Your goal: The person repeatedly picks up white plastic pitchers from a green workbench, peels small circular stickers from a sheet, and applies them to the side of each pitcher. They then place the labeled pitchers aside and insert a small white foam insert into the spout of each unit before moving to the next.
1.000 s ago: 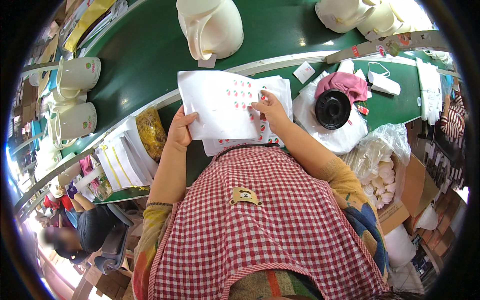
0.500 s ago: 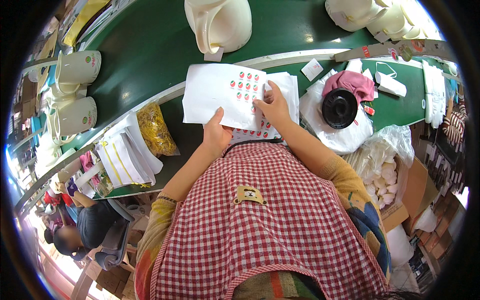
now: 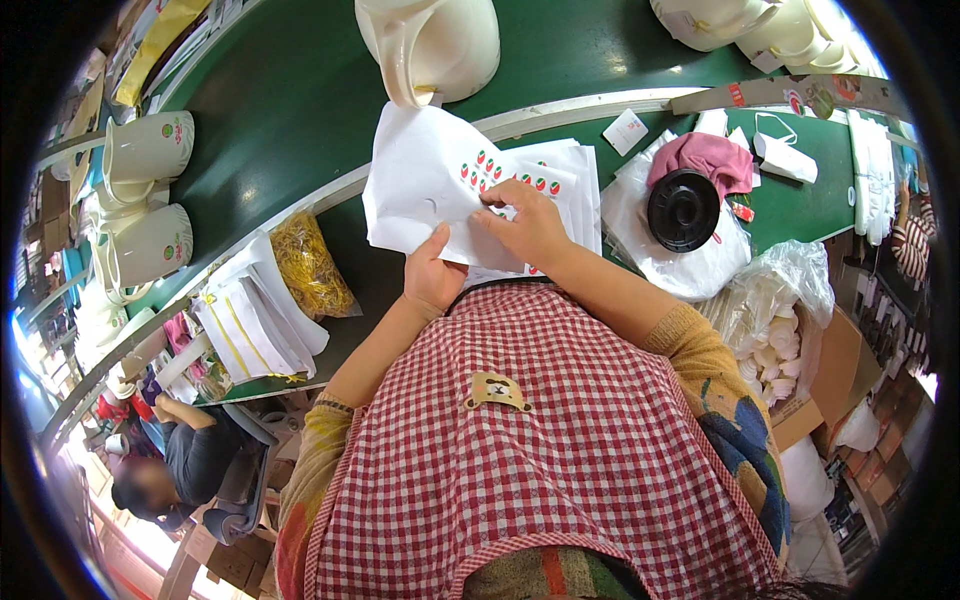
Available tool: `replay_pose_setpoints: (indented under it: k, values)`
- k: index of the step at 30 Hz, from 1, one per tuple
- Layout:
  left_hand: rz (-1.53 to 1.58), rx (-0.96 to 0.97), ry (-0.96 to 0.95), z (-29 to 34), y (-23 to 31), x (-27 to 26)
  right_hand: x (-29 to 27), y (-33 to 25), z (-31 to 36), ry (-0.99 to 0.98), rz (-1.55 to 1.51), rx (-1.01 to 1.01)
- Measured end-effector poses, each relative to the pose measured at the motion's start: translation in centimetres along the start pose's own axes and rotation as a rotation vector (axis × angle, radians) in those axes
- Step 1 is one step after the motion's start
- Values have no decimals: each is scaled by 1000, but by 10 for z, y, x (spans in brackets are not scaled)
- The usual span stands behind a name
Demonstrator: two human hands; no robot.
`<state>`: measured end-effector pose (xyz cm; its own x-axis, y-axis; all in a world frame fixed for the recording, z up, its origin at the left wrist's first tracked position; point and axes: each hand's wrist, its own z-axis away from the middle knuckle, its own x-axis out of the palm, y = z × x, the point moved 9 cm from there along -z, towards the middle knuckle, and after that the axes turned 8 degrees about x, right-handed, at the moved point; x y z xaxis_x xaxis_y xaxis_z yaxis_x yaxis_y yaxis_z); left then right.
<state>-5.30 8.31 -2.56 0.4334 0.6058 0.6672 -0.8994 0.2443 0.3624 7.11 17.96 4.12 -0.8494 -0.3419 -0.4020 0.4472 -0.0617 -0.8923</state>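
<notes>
A white sheet (image 3: 405, 185) bearing rows of small red-and-green stickers (image 3: 482, 168) is raised in front of my apron, its surface bent. My left hand (image 3: 435, 275) grips its lower edge, thumb on top. Across the sheet's right part, my right hand (image 3: 528, 222) has its fingers closed in a pinch by the stickers; whether a sticker is between them is hidden. More sticker sheets (image 3: 583, 200) lie beneath and to the right. Just beyond the raised sheet stands a cream pitcher (image 3: 455, 55) with its handle facing me.
Cream pitchers (image 3: 150, 240) line the green belt (image 3: 270, 90) at left, others (image 3: 705, 20) at far right. A black lid (image 3: 683, 210), pink cloth (image 3: 705, 160) and white plastic sit right. Yellow ties (image 3: 305, 265) and bundled papers (image 3: 260, 325) lie left. A co-worker (image 3: 180, 460) sits lower left.
My right hand has moved left over the sheet, its fingers now curled into a pinch. The sheet, flatter before, has buckled. My left hand keeps its grip.
</notes>
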Motion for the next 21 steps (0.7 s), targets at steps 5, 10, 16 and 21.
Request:
replay_pose_setpoints:
  k: [5, 10, 16, 21]
  values:
    - [-10, 0, -79, -3, -1, -4, -3, -8, 0, -7, 25, -75]
    - [-66, 34, -65, -2, 0, -7, 0, -6, -3, -74, 8, -123]
    - [-100, 22, -92, -2, -1, -7, 0, -2, -4, -76, -63, -65]
    - [-286, 91, -161, -5, 1, -14, 8, 15, -6, -148, -145, 79]
